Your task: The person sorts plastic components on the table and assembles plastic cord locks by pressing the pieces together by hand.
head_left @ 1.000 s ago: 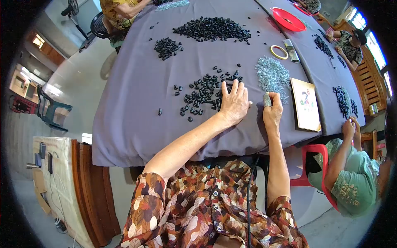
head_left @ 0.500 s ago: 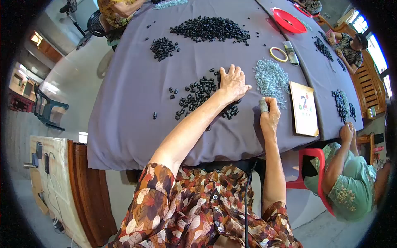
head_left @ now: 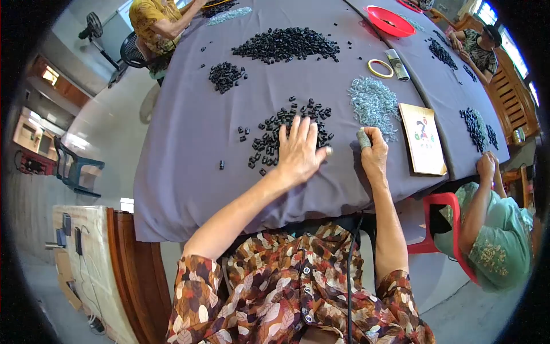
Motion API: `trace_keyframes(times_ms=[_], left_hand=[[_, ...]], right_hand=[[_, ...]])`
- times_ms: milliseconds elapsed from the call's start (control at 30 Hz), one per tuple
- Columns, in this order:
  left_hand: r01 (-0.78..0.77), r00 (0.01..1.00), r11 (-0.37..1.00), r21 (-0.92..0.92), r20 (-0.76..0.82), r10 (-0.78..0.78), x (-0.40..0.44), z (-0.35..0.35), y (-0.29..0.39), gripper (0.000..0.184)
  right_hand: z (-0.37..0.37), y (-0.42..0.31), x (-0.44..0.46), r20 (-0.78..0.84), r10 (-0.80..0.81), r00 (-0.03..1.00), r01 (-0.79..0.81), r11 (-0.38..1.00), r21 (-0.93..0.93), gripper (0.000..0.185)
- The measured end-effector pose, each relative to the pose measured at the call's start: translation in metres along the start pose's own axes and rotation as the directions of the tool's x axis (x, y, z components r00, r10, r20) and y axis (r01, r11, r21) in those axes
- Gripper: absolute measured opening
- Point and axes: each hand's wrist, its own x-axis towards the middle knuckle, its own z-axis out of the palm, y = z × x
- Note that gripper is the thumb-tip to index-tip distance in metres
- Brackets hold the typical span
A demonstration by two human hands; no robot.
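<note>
My left hand (head_left: pixel 299 152) lies spread over the near pile of small black pieces (head_left: pixel 265 140), its fingers on them and its palm hiding some. To the right, my right hand (head_left: pixel 374 153) is closed, with a greyish-green wrap on a fingertip; whatever it may pinch is too small to make out. Just beyond it is a heap of pale, clear little pieces (head_left: pixel 372 102). A tan booklet (head_left: pixel 423 139) with a coloured print lies right of that hand. All rest on the grey tablecloth (head_left: pixel 189 166).
Farther back are a large black pile (head_left: pixel 286 44), a smaller one (head_left: pixel 224 77), a tape roll (head_left: pixel 380 69), a small packet (head_left: pixel 397 64) and a red tray (head_left: pixel 391 22). Other people sit around the table, one on a red chair (head_left: pixel 442 200) at right.
My left hand has moved left and nearer to me, spreading over the near black pile. My right hand stays closed in about the same place. The view has shifted slightly.
</note>
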Motion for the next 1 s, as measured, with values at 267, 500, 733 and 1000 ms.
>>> trace_keyframes(times_ms=[267, 500, 733, 1000], left_hand=[[-0.073, 0.997, 0.997, 0.006, -0.004, 0.073, -0.031, 0.010, -0.002, 0.074], [-0.022, 1.000, 0.998, 0.054, -0.015, 0.022, -0.065, -0.014, -0.013, 0.075], [-0.003, 1.000, 0.997, 0.077, 0.008, 0.002, -0.077, -0.019, -0.032, 0.064], [-0.006, 0.996, 1.000, -0.026, -0.086, 0.003, -0.076, -0.031, -0.047, 0.061]], right_hand=[[-0.002, 0.000, 0.000, 0.018, -0.015, 1.000, 0.016, 0.999, -0.051, 0.010], [-0.003, -0.006, -0.001, 0.031, -0.006, 1.000, 0.007, 0.999, -0.045, 0.011], [-0.003, 0.000, 0.001, 0.043, -0.040, 0.998, 0.043, 0.996, -0.076, 0.011], [-0.001, 0.002, 0.000, 0.046, -0.015, 0.999, 0.017, 0.998, -0.059, 0.011]])
